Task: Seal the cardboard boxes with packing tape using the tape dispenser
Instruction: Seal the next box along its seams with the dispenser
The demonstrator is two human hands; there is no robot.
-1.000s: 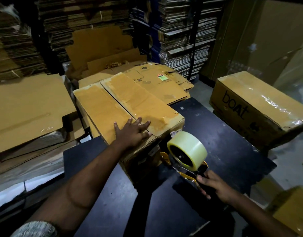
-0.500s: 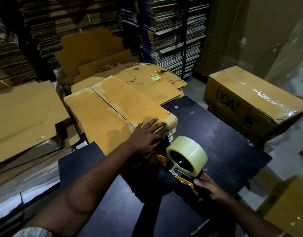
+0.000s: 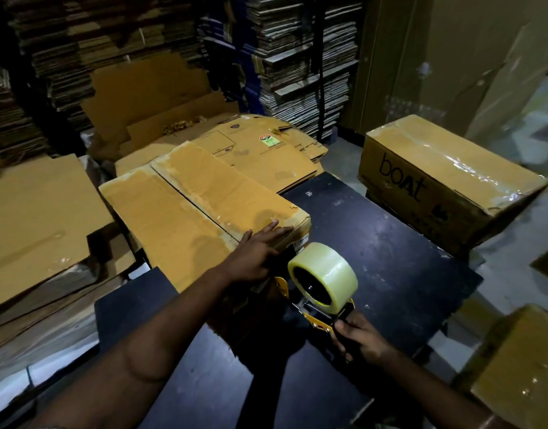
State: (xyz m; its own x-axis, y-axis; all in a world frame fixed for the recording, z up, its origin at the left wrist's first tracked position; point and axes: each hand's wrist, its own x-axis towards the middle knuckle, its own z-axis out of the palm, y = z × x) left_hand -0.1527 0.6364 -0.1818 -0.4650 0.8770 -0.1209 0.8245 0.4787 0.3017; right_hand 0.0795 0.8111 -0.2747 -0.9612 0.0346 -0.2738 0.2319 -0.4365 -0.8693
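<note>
The left hand [image 3: 256, 258] is laid flat, fingers straight, on the near end of the two closed top flaps of a long brown cardboard box [image 3: 186, 209], its fingertips reaching the flap seam at the box's near right corner. The right hand [image 3: 357, 335] is curled around the dark handle of a yellow-framed tape dispenser [image 3: 316, 308], on which a roll of clear packing tape [image 3: 325, 275] is mounted. The dispenser's front is held against the box's near end face, just below the left hand; whether tape is already stuck there cannot be told.

The box is carried on a dark, scuffed counter [image 3: 384, 249], its far end overhanging the counter's far left edge. To the right of the box a broad stretch of bare counter surface is seen, running to the right corner. Near counter surface is also left bare between the two forearms.

Beyond the counter's far right edge, a second brown cardboard box [image 3: 445, 184] marked "boAt" is seen, closed, its top covered with glossy clear tape. Flattened cardboard sheets [image 3: 34, 218] are piled off the left edge, and a flattened carton with a green sticker [image 3: 260, 150] lies past the far edge. What either box holds is not shown.
</note>
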